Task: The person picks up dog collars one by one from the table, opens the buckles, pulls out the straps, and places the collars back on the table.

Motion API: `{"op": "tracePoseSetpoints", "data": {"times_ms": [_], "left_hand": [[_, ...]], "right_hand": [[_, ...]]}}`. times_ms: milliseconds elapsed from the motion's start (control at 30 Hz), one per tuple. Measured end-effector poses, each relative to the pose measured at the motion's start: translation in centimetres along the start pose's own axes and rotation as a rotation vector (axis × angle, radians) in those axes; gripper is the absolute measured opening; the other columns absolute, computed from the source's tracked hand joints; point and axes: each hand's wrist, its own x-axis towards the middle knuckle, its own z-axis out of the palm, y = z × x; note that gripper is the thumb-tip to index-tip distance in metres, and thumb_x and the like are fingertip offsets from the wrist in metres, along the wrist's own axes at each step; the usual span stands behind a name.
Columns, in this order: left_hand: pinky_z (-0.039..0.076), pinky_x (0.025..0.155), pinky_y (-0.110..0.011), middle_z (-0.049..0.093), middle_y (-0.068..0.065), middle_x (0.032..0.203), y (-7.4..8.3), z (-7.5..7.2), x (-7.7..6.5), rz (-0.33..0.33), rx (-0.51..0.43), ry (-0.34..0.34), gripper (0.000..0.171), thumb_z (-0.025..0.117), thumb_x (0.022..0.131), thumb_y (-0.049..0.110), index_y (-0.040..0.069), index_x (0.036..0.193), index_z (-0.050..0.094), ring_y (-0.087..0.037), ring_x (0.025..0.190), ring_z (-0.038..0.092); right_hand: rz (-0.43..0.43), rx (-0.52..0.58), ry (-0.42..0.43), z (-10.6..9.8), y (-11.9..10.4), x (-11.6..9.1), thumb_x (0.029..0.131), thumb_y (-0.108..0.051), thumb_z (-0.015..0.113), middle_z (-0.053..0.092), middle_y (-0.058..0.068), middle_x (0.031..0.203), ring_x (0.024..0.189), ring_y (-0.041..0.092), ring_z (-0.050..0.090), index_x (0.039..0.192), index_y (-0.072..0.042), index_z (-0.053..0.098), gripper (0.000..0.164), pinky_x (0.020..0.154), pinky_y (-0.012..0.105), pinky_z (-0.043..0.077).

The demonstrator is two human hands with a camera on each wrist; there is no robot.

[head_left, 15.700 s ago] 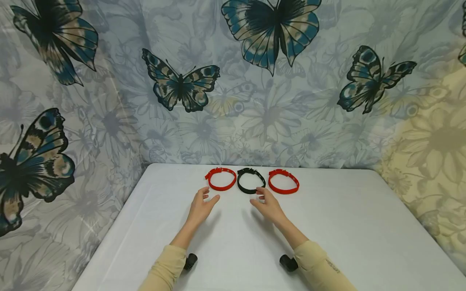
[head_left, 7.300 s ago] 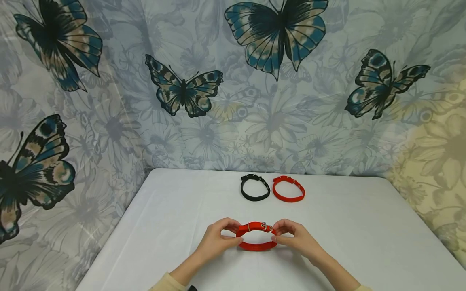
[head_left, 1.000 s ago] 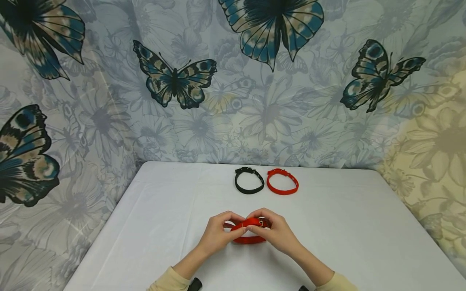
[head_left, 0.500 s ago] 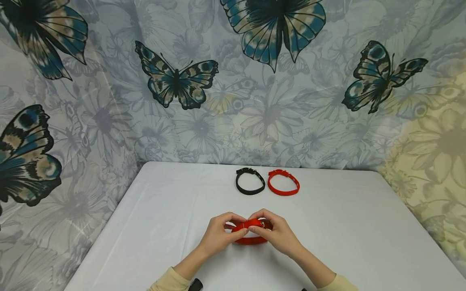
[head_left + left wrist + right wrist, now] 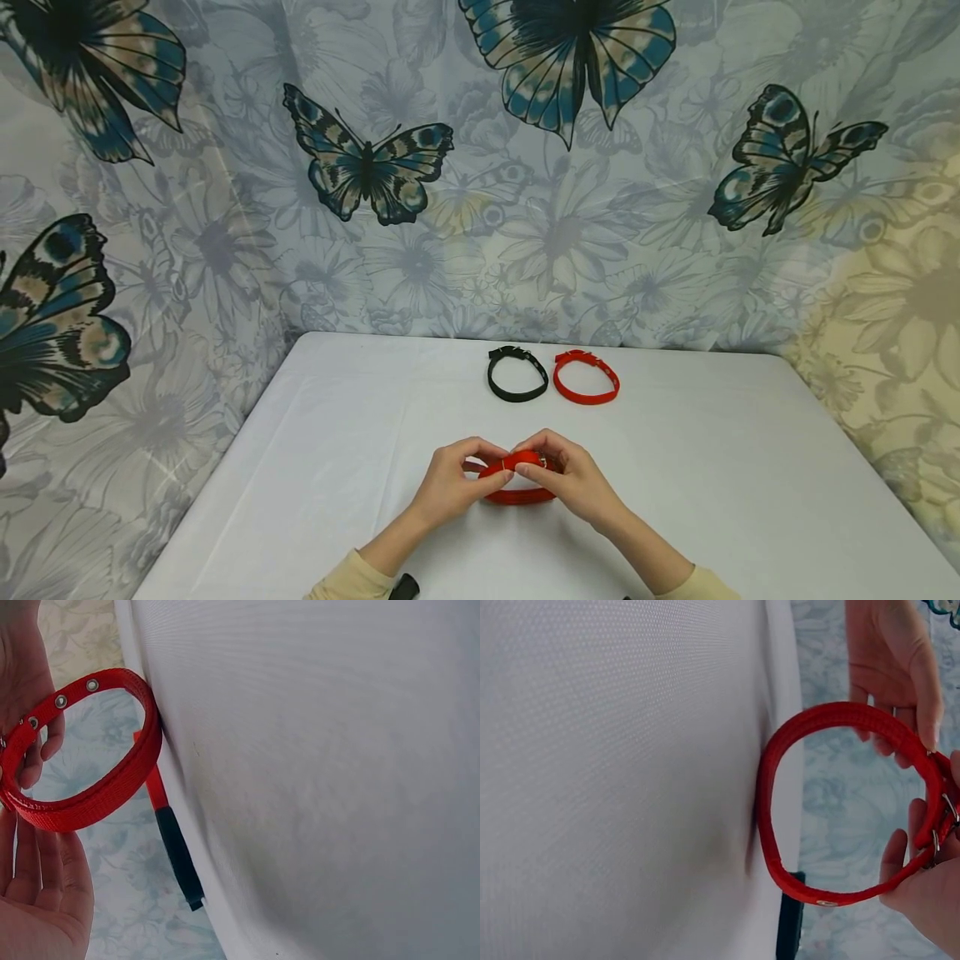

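A red collar with a metal buckle stands on its edge near the middle of the table, its band still looped. My left hand pinches the strap at the top of the loop between thumb and fingers. Close beside it, my right hand pinches the strap by the buckle, partly covering it. In the left wrist view the collar's band shows several metal eyelets, and its lower edge touches the cloth. The right wrist view shows the buckle at the right edge; the fingertips there are partly cut off.
A black collar and a second red collar lie side by side near the far edge of the white table. Behind stands a butterfly-patterned cloth wall.
The red collar came from the far edge, left of the black one, to the middle. Both hands then moved from its sides to the strap by the buckle; the last second shows barely any motion.
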Motion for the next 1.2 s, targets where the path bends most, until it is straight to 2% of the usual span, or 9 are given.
{"op": "tracePoseSetpoints", "data": {"times_ms": [133, 467, 733, 900, 967, 1033, 1100, 1200], "left_hand": [[0.056, 0.078, -0.038, 0.072, -0.007, 0.096, 0.0, 0.0, 0.0, -0.005, 0.001, 0.003, 0.016, 0.074, 0.084, 0.002, 0.002, 0.1, 0.071, -0.027, 0.088, 0.067], [0.056, 0.078, -0.042, 0.072, -0.006, 0.097, -0.1, 0.1, 0.0, -0.003, -0.003, 0.016, 0.017, 0.075, 0.084, 0.002, 0.002, 0.1, 0.072, -0.027, 0.089, 0.067], [0.056, 0.078, -0.041, 0.072, -0.007, 0.097, 0.0, 0.0, 0.4, 0.007, 0.017, 0.032, 0.016, 0.075, 0.084, 0.002, 0.001, 0.1, 0.072, -0.027, 0.089, 0.067], [0.056, 0.079, -0.042, 0.072, -0.008, 0.097, 0.0, -0.1, 0.6, -0.001, 0.013, 0.031, 0.017, 0.075, 0.083, 0.001, 0.0, 0.1, 0.072, -0.029, 0.089, 0.067], [0.056, 0.079, -0.042, 0.072, -0.008, 0.096, 0.0, -0.1, 0.6, -0.005, 0.015, 0.03, 0.017, 0.075, 0.083, 0.001, 0.0, 0.1, 0.072, -0.029, 0.089, 0.067], [0.056, 0.078, -0.041, 0.072, -0.008, 0.096, -0.4, 0.1, 0.6, 0.001, 0.022, 0.036, 0.016, 0.075, 0.083, 0.001, 0.0, 0.099, 0.072, -0.029, 0.089, 0.067], [0.057, 0.077, -0.041, 0.073, -0.006, 0.095, -1.4, 0.3, 0.7, 0.007, 0.033, 0.046, 0.016, 0.076, 0.083, 0.003, 0.003, 0.099, 0.073, -0.028, 0.088, 0.067], [0.057, 0.076, -0.037, 0.073, 0.001, 0.095, -3.3, 0.6, 0.8, 0.025, 0.052, 0.062, 0.017, 0.078, 0.083, 0.007, 0.009, 0.099, 0.074, -0.023, 0.088, 0.068]], "right_hand": [[0.023, 0.013, 0.013, 0.1, 0.0, 0.0, 0.092, -0.023, 0.069, 0.067, 0.006, 0.108, 0.092, 0.023, 0.06, 0.109, -0.01, 0.063, 0.023, 0.075, 0.026, 0.05], [0.063, 0.051, 0.047, 0.4, 0.2, -0.2, 0.093, -0.022, 0.068, 0.066, 0.009, 0.11, 0.095, 0.024, 0.06, 0.111, -0.007, 0.061, 0.025, 0.08, 0.028, 0.05], [0.107, 0.084, 0.101, 0.7, 0.0, 0.2, 0.092, -0.024, 0.069, 0.066, 0.009, 0.106, 0.094, 0.032, 0.058, 0.11, -0.006, 0.06, 0.027, 0.078, 0.027, 0.049], [0.132, 0.096, 0.111, 0.7, -0.3, 0.3, 0.092, -0.024, 0.069, 0.065, 0.011, 0.106, 0.093, 0.03, 0.057, 0.112, -0.005, 0.06, 0.029, 0.08, 0.03, 0.05], [0.106, 0.071, 0.091, 0.5, -0.2, 0.4, 0.092, -0.025, 0.069, 0.065, 0.01, 0.107, 0.094, 0.028, 0.059, 0.111, -0.006, 0.061, 0.028, 0.082, 0.03, 0.051], [0.044, -0.003, 0.071, 0.2, -0.3, 0.4, 0.091, -0.026, 0.071, 0.066, 0.005, 0.105, 0.094, 0.024, 0.061, 0.109, -0.01, 0.062, 0.025, 0.084, 0.03, 0.051], [-0.05, -0.122, 0.052, -0.3, -0.5, 0.5, 0.09, -0.026, 0.072, 0.067, -0.002, 0.102, 0.092, 0.018, 0.063, 0.107, -0.015, 0.064, 0.022, 0.084, 0.031, 0.053], [-0.204, -0.354, 0.052, -0.7, -1.3, 0.7, 0.086, -0.024, 0.076, 0.066, -0.012, 0.097, 0.087, 0.011, 0.059, 0.106, -0.022, 0.067, 0.022, 0.075, 0.03, 0.054]]}}
